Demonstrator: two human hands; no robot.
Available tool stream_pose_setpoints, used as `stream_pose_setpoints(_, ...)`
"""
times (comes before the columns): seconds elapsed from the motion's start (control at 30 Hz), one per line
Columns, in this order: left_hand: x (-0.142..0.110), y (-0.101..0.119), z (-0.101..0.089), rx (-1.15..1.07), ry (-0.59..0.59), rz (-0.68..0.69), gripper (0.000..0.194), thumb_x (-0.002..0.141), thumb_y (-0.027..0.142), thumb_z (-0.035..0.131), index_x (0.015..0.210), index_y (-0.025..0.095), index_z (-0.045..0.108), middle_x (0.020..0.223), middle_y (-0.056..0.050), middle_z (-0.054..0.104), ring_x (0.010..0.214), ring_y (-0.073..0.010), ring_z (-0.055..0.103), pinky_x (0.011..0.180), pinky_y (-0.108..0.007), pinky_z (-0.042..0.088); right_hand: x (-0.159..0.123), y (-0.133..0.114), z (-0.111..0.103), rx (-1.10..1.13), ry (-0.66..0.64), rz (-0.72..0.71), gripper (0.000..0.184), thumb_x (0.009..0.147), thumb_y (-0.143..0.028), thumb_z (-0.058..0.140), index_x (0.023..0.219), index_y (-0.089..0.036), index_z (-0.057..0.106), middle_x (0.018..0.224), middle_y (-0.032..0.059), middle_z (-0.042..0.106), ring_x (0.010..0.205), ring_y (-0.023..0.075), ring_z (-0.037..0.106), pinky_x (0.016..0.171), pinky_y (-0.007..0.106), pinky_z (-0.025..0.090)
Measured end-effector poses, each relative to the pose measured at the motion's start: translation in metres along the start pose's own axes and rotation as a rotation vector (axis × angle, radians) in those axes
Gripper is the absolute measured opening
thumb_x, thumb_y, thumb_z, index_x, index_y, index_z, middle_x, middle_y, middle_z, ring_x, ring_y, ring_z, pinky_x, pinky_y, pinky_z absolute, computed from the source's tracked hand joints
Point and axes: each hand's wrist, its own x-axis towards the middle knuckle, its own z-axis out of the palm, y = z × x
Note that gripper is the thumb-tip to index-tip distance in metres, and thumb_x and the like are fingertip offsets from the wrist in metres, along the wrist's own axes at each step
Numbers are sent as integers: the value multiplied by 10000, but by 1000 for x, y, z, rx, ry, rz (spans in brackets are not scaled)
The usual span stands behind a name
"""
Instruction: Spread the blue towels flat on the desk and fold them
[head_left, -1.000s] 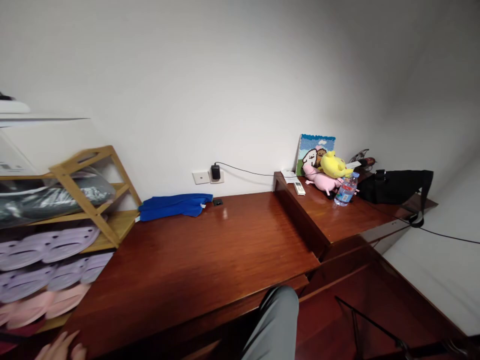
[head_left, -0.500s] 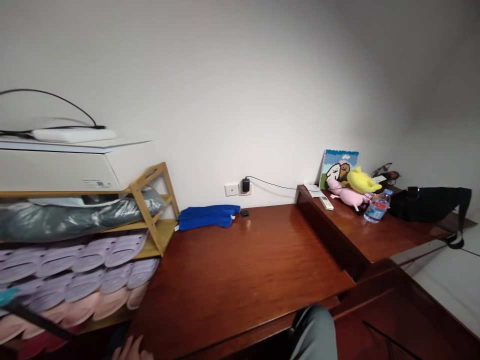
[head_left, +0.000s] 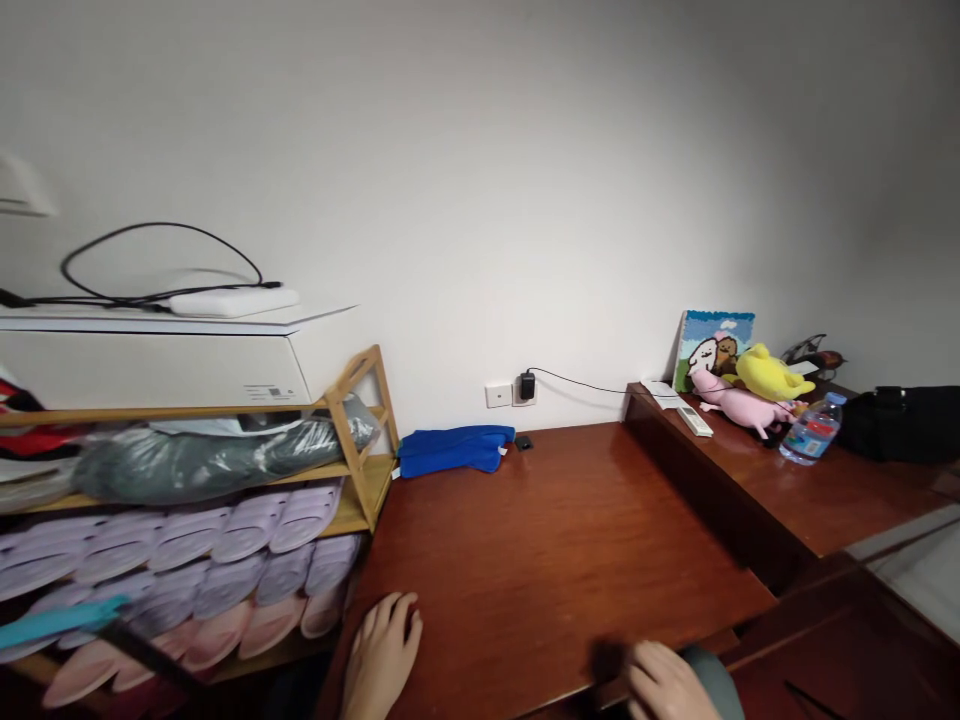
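My left hand lies palm down at the left front of the reddish-brown wooden desk, fingers stretched forward and holding nothing. At the desk's front edge, by the grey-clad knee, is my right hand. Its fingers are loosely bent, with nothing visible in them; the lower part is cut off by the frame. A folded blue cloth rests at the far left corner of the desk, apart from both hands. Beside it is a small black square object.
On the left, a wooden rack bears purple and pink slippers, a plastic-wrapped bundle and a white box. A raised surface at right holds a remote, plush toys, a water bottle and a black bag. A charger trails a cable.
My left hand has come forward onto the desk from the bottom edge, and my right hand has entered at the front edge. The view has shifted left, so things appear further right.
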Motion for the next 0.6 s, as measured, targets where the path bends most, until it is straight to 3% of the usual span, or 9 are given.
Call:
stream_pose_setpoints(0.07,27,9,5,37,-22,-20,410,970,324,416,1124,229,784,1181,-107,786,1106,-274,721,961,-405,570,75,-30,41,-14,-4,-122,312,868,-253,658,1080,-475,717,1053,34,753,1011,305,746,975,518,634)
stream_pose_setpoints(0.13,43,12,9,73,-26,-37,419,979,309,416,1168,219,779,1205,-114,776,1112,-278,710,972,-417,558,151,-54,77,-9,14,-151,298,899,-185,580,1080,-385,708,1035,37,743,1019,280,723,988,469,605)
stream_pose_setpoints(0.2,46,10,15,83,-25,-48,424,982,309,421,1190,217,778,1223,-118,773,1121,-283,705,984,-428,550,223,-67,108,4,2,-101,270,927,-148,543,1062,-319,702,1057,44,737,1032,257,703,994,410,573)
stream_pose_setpoints(0.3,40,0,28,74,-21,-61,450,990,319,398,1199,211,782,1250,-131,772,1142,-291,708,982,-434,557,314,-66,141,-3,-53,36,217,972,-173,555,1096,-268,706,1163,71,727,1108,256,673,1007,355,527)
stream_pose_setpoints(0.43,34,-16,45,70,-38,-81,443,970,329,422,1208,256,788,1279,-115,779,1183,-297,711,986,-445,568,403,-52,155,-80,-96,156,242,993,-239,595,1210,-246,701,1317,87,676,1170,258,626,1022,324,473)
stream_pose_setpoints(0.6,30,-19,53,101,-61,-123,442,934,312,459,1217,273,797,1330,-127,769,1222,-321,704,1007,-494,570,482,-33,140,-164,-75,216,327,1048,-237,507,1342,-228,650,1455,107,587,1307,255,522,1079,320,399)
